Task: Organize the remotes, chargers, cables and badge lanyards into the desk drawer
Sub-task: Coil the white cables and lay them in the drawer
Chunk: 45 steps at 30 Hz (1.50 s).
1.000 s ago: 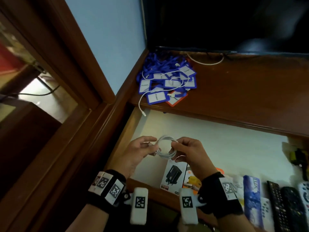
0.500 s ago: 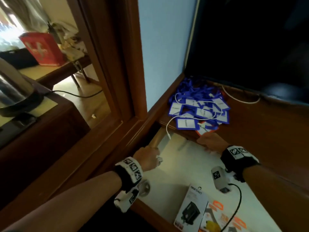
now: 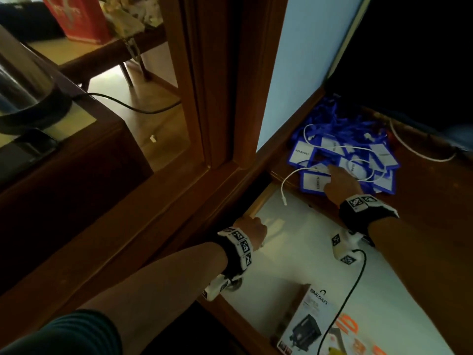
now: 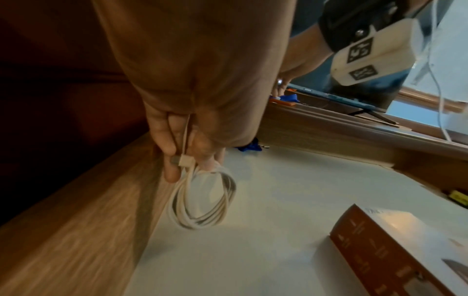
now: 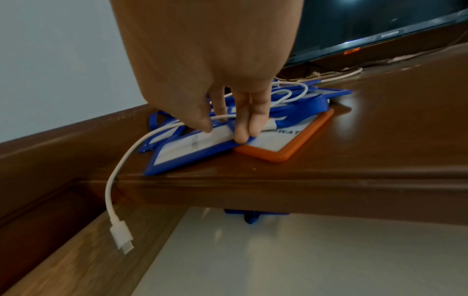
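My left hand (image 3: 252,230) is low in the far left corner of the open drawer (image 3: 307,254). In the left wrist view its fingertips (image 4: 172,172) pinch a coiled white cable (image 4: 202,202) that hangs just above the drawer's white floor (image 4: 291,210). My right hand (image 3: 332,174) rests on the pile of blue badge lanyards (image 3: 358,147) on the desk top. Thumb and forefinger (image 5: 219,112) pinch a loose white cable (image 5: 119,166); two other fingers press a blue badge (image 5: 182,154) beside an orange one (image 5: 286,144). The cable's plug (image 5: 121,236) dangles over the drawer edge.
A charger box (image 3: 304,321) lies in the drawer's near part, with orange packaging to its right. A dark TV (image 3: 409,47) stands behind the lanyards on the wooden desk top (image 3: 422,208). Another blue badge (image 5: 253,216) lies at the back of the drawer, under the desk top's edge. A wooden door frame (image 3: 217,98) rises left.
A second ago both hands held the coil together. The left hand has since carried it to the drawer's far left corner. The right hand let go and reached onto the lanyard pile.
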{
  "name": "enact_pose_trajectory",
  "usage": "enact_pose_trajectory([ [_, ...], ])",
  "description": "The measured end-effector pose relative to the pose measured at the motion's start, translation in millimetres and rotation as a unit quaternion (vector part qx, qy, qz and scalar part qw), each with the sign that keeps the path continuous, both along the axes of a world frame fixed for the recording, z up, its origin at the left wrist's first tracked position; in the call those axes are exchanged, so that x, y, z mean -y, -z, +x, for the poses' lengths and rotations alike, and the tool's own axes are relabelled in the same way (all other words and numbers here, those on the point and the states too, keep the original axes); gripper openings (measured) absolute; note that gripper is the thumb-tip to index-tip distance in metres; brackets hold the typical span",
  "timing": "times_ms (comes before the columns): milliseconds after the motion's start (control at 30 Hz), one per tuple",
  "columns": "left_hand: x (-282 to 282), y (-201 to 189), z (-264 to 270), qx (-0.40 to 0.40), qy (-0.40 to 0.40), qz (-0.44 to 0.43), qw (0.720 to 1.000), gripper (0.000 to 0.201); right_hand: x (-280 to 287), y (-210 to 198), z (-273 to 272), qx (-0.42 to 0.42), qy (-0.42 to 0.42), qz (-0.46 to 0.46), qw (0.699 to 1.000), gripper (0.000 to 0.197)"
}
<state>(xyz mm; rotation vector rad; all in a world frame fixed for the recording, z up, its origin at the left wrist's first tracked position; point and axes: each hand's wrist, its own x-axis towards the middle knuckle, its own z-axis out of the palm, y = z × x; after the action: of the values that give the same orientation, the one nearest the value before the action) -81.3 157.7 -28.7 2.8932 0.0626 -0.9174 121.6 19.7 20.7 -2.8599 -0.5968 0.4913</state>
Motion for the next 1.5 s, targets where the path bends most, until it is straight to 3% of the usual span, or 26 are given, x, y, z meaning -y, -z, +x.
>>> enact_pose_trajectory([
  [167, 8.7, 11.1, 5.0, 0.016, 0.069, 0.031, 0.997, 0.022, -11.9, 10.1, 1.9, 0.038, 0.008, -0.019, 0.999, 0.048],
  [333, 6.1, 15.4, 10.9, 0.019, 0.037, 0.005, 0.999, 0.024, -14.1, 12.0, 13.8, 0.096, -0.002, 0.01, 0.995, 0.028],
  [433, 5.5, 15.5, 15.1, 0.018, 0.021, 0.0, 1.0, 0.02, -8.5, 9.8, 14.9, 0.125, -0.001, 0.084, 0.989, 0.023],
  [567, 6.8, 22.0, 14.6, 0.008, 0.001, -0.005, 1.0, 0.019, -0.4, 0.2, 5.1, 0.179, 0.001, 0.196, 0.964, 0.019],
  [1033, 14.5, 50.2, 3.0, -0.051, -0.014, 0.012, 0.999, 0.032, 55.9, -39.6, -51.9, 0.294, -0.034, 0.366, 0.882, 0.018],
  [1167, 15.6, 56.3, -10.4, -0.093, 0.016, 0.031, 0.995, 0.051, 73.1, -40.3, -68.0, 0.281, -0.048, 0.39, 0.875, 0.019],
  [1367, 18.4, 54.7, -26.4, -0.153, 0.009, 0.049, 0.987, 0.118, 85.7, -22.1, -92.9, 0.241, -0.046, 0.384, 0.89, 0.017],
  [1433, 22.7, 52.5, -29.5, -0.152, 0.016, 0.071, 0.986, 0.119, 91.2, -20.6, -100.3, 0.232, -0.045, 0.388, 0.891, 0.019],
  [1500, 31.2, 40.8, -30.7, -0.153, 0.027, 0.08, 0.984, 0.099, 98.8, -23.1, -107.1, 0.227, -0.038, 0.401, 0.887, 0.02],
])
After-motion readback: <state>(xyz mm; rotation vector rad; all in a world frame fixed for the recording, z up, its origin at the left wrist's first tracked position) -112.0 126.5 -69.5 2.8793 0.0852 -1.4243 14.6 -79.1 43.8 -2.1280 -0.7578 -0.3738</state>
